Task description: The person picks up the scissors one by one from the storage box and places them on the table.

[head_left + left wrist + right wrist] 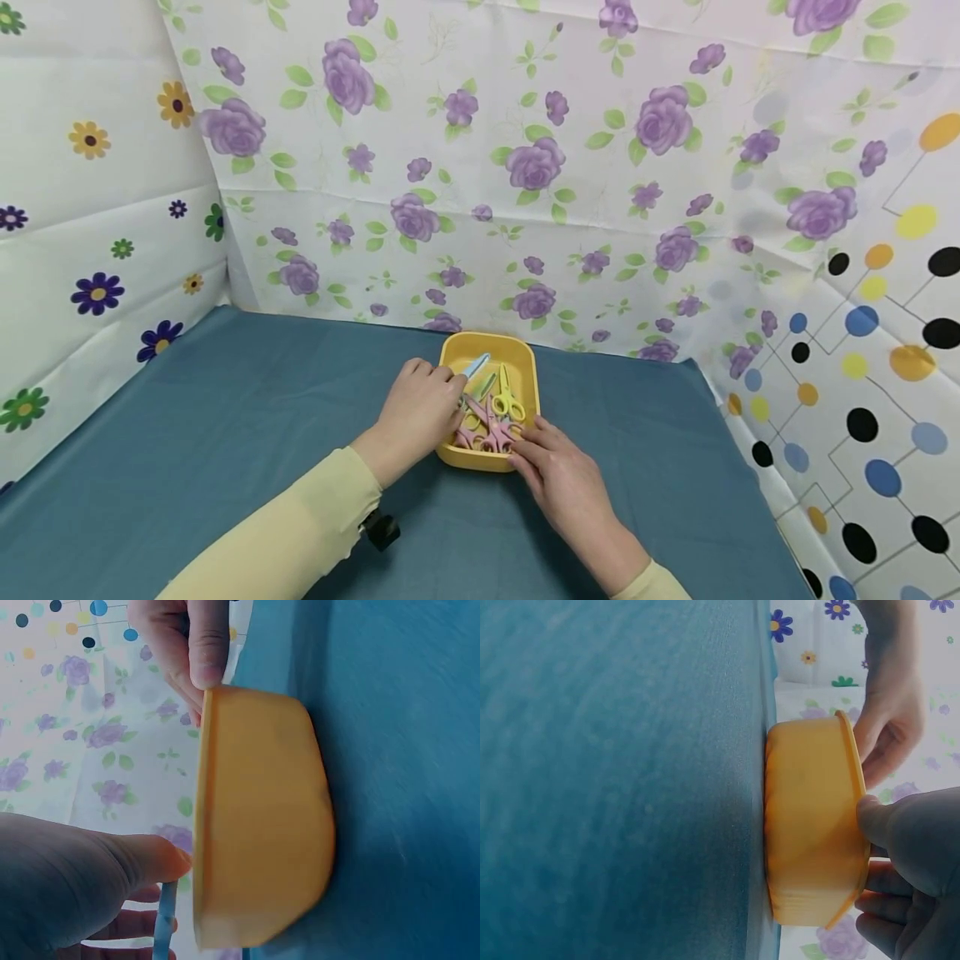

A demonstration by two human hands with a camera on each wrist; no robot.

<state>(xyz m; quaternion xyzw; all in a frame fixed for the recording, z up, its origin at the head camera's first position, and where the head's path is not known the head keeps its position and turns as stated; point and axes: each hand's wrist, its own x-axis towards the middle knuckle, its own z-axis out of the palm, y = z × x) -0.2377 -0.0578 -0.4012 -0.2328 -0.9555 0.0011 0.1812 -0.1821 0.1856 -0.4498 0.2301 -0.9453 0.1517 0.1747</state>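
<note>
Step in hand: the left hand (418, 408) has a light-blue piece (477, 365) at the yellow tub (487, 462) – this reads as sorting or shifting the scissors, though whether the piece is being taken out or put in cannot be told.
Next move: probably calls for keeping the pinch firm and clearing the rim if lifting, or loosening the fingers over the pile if setting down; the tub should be kept steady meanwhile.
Left hand: thumb and fingers nearly closed, pinching the light-blue piece between them; it reaches over the tub's left side, and the thumb tip lies close to the rim in the left wrist view.
Right hand (562, 479): partly closed about the tub's near right corner, thumb on the rim, fingers along the side – apparently a steadying hold.
Tub: on the tabletop (247, 417), near its far edge, between the two hands.
Scissors inside: yellow scissors (505, 382) toward the right wall, pink scissors (498, 435) heaped at the near end, a green piece (487, 385) beside the yellow pair.
Light-blue piece: probably scissors too; the left hand hides part of it.
</note>
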